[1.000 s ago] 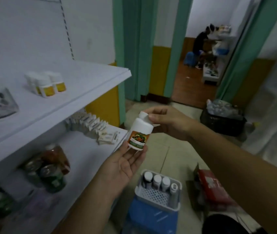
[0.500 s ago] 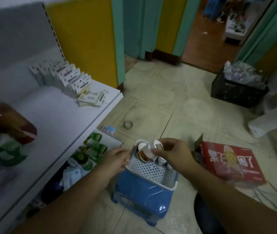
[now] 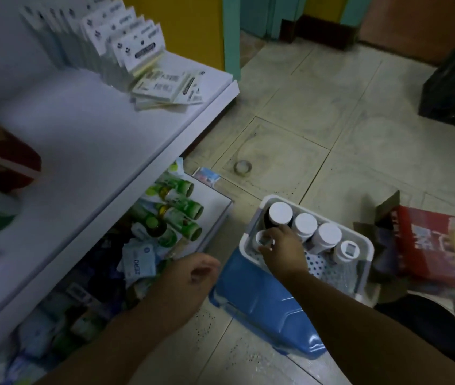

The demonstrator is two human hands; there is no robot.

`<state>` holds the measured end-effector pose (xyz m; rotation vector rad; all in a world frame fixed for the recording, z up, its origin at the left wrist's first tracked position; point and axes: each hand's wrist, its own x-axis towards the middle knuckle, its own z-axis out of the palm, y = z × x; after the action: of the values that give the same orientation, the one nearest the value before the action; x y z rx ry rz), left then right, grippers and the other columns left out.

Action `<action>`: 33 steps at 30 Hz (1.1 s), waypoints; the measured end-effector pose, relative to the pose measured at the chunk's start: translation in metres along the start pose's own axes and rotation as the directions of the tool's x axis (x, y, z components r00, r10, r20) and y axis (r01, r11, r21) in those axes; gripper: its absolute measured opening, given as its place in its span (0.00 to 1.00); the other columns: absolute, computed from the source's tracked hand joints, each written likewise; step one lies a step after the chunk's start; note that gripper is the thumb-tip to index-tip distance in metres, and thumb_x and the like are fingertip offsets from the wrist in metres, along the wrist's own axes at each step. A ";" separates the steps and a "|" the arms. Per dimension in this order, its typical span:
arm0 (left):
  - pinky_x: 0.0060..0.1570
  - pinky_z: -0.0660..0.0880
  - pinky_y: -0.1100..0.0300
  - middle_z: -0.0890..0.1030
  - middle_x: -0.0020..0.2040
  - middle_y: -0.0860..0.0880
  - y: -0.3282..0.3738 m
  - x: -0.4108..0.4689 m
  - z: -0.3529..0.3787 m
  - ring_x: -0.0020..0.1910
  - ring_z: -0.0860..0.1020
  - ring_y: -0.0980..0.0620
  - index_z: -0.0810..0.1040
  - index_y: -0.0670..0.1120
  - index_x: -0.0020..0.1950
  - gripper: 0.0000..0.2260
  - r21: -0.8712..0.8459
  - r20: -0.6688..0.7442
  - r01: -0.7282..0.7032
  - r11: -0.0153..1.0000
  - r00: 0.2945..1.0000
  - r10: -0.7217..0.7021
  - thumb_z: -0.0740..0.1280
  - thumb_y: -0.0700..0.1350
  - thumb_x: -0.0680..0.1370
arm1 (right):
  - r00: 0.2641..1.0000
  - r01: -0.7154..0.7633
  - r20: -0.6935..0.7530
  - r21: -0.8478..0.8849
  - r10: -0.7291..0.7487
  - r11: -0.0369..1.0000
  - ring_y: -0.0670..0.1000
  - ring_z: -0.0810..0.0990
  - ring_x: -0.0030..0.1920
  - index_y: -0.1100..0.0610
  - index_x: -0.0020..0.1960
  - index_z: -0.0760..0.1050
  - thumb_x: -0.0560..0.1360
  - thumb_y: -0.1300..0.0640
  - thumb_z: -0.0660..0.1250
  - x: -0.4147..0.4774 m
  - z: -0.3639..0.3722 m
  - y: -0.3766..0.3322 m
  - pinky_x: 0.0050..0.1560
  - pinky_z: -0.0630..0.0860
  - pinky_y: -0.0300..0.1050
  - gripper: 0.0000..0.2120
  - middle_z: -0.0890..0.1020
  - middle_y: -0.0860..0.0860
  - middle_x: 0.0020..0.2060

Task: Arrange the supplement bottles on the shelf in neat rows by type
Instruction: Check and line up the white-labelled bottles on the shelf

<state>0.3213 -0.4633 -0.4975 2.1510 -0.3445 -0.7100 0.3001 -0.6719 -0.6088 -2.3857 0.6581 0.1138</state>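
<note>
Head view: supplement bottles [image 3: 304,226] upright, caps up.

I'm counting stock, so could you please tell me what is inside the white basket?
The white basket holds five white-capped bottles. The right hand touches the nearest one and covers the basket floor beneath it. The bottles' labels are hidden.

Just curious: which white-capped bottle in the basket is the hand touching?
The small white-capped bottle at the white basket's left corner, under the right hand; the other four stand untouched.
</note>
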 end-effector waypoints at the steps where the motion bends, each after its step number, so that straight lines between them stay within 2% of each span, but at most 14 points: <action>1: 0.42 0.69 0.81 0.79 0.47 0.60 -0.001 0.002 -0.001 0.47 0.76 0.67 0.79 0.51 0.52 0.07 0.016 -0.015 -0.001 1.000 1.000 0.001 0.65 0.41 0.77 | 1.000 0.009 0.012 -0.017 -0.008 1.000 0.58 0.76 0.56 0.59 0.56 0.78 0.71 0.59 0.71 0.002 0.001 0.001 0.55 0.72 0.46 0.14 0.76 0.56 0.60; 4: 0.43 0.70 0.79 0.80 0.49 0.58 0.006 0.006 -0.004 0.49 0.76 0.65 0.79 0.51 0.55 0.09 0.026 -0.031 -0.006 1.000 0.999 0.007 0.64 0.42 0.77 | 0.997 0.031 0.076 -0.081 -0.025 0.996 0.57 0.75 0.58 0.58 0.59 0.76 0.73 0.56 0.69 0.000 -0.006 -0.002 0.56 0.72 0.47 0.16 0.75 0.55 0.61; 7: 0.48 0.71 0.74 0.80 0.51 0.57 0.031 0.009 -0.009 0.53 0.77 0.61 0.77 0.52 0.56 0.10 0.052 0.003 -0.027 0.998 1.000 0.027 0.64 0.43 0.77 | 0.993 0.077 0.103 -0.131 -0.064 0.988 0.57 0.74 0.60 0.56 0.65 0.73 0.75 0.53 0.65 -0.010 -0.027 -0.012 0.58 0.71 0.46 0.19 0.74 0.55 0.64; 9: 0.49 0.68 0.77 0.77 0.54 0.58 0.056 0.006 -0.017 0.55 0.75 0.62 0.75 0.53 0.59 0.12 0.119 0.035 -0.081 0.990 0.996 0.077 0.65 0.45 0.77 | 0.983 0.129 0.153 -0.170 -0.103 0.977 0.56 0.73 0.63 0.54 0.68 0.70 0.76 0.51 0.62 -0.020 -0.048 -0.027 0.61 0.69 0.46 0.21 0.71 0.54 0.66; 11: 0.50 0.62 0.80 0.73 0.61 0.55 0.086 0.001 -0.028 0.59 0.70 0.61 0.72 0.50 0.64 0.16 0.256 0.063 -0.173 0.951 0.985 0.162 0.65 0.47 0.76 | 0.962 0.204 0.224 -0.215 -0.155 0.955 0.57 0.68 0.67 0.53 0.71 0.66 0.76 0.51 0.61 -0.032 -0.077 -0.047 0.65 0.66 0.45 0.24 0.66 0.54 0.70; 13: 0.59 0.56 0.74 0.66 0.70 0.53 0.118 -0.009 -0.045 0.69 0.62 0.58 0.67 0.49 0.69 0.22 0.400 0.104 -0.252 0.881 0.968 0.229 0.65 0.51 0.76 | 0.937 0.297 0.261 -0.247 -0.232 0.922 0.55 0.62 0.72 0.52 0.74 0.61 0.76 0.49 0.60 -0.046 -0.114 -0.070 0.69 0.61 0.45 0.27 0.60 0.54 0.74; 16: 0.71 0.55 0.63 0.64 0.70 0.55 0.174 -0.034 -0.080 0.73 0.58 0.56 0.67 0.52 0.69 0.26 0.492 0.111 -0.288 0.822 0.957 0.269 0.63 0.58 0.73 | 0.888 0.443 0.262 -0.262 -0.379 0.857 0.55 0.62 0.73 0.52 0.74 0.60 0.76 0.49 0.59 -0.068 -0.175 -0.111 0.69 0.62 0.45 0.28 0.59 0.54 0.75; 18: 0.73 0.56 0.57 0.65 0.68 0.57 0.212 -0.055 -0.108 0.72 0.58 0.57 0.67 0.51 0.69 0.29 0.540 0.099 -0.305 0.785 0.949 0.301 0.61 0.62 0.71 | 0.842 0.533 0.261 -0.263 -0.472 0.804 0.56 0.63 0.72 0.52 0.74 0.60 0.76 0.48 0.60 -0.082 -0.214 -0.141 0.66 0.65 0.45 0.28 0.59 0.53 0.75; 20: 0.72 0.56 0.58 0.62 0.72 0.57 0.248 -0.082 -0.139 0.73 0.55 0.57 0.64 0.51 0.71 0.32 0.618 0.060 -0.289 0.731 0.945 0.322 0.60 0.64 0.71 | 0.784 0.620 0.247 -0.273 -0.569 0.736 0.54 0.61 0.73 0.51 0.75 0.59 0.77 0.46 0.59 -0.094 -0.248 -0.173 0.66 0.66 0.45 0.28 0.57 0.52 0.76; 23: 0.68 0.58 0.62 0.61 0.74 0.52 0.285 -0.126 -0.184 0.73 0.59 0.54 0.61 0.50 0.73 0.29 0.706 -0.033 -0.227 0.670 0.936 0.352 0.61 0.60 0.75 | 0.687 0.725 0.212 -0.266 -0.695 0.635 0.52 0.58 0.74 0.51 0.75 0.57 0.77 0.45 0.58 -0.114 -0.285 -0.225 0.67 0.65 0.44 0.28 0.55 0.50 0.76; 26: 0.68 0.60 0.59 0.63 0.73 0.49 0.310 -0.178 -0.225 0.71 0.63 0.51 0.62 0.49 0.73 0.27 0.746 -0.137 -0.150 0.649 0.919 0.369 0.62 0.57 0.76 | 0.573 0.813 0.193 -0.259 -0.797 0.521 0.52 0.58 0.74 0.50 0.75 0.58 0.77 0.44 0.58 -0.134 -0.308 -0.280 0.69 0.63 0.46 0.28 0.57 0.49 0.76; 29: 0.69 0.62 0.56 0.65 0.72 0.49 0.312 -0.227 -0.260 0.70 0.64 0.50 0.63 0.52 0.72 0.27 0.734 -0.272 -0.055 0.677 0.889 0.368 0.63 0.58 0.75 | 0.475 0.870 0.147 -0.226 -0.868 0.438 0.50 0.60 0.73 0.50 0.74 0.60 0.77 0.43 0.59 -0.154 -0.314 -0.333 0.70 0.61 0.44 0.27 0.60 0.48 0.75; 33: 0.69 0.62 0.57 0.66 0.72 0.54 0.278 -0.279 -0.288 0.69 0.64 0.55 0.64 0.56 0.70 0.26 0.649 -0.436 0.060 0.758 0.846 0.306 0.63 0.61 0.74 | 0.358 0.926 0.036 -0.146 -0.933 0.349 0.47 0.64 0.70 0.50 0.72 0.64 0.76 0.45 0.62 -0.180 -0.301 -0.395 0.68 0.60 0.39 0.25 0.66 0.46 0.71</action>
<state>0.2685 -0.3248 -0.0319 2.8252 -0.4843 0.1479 0.3097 -0.5186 -0.1032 -2.5251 -0.8388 -0.4305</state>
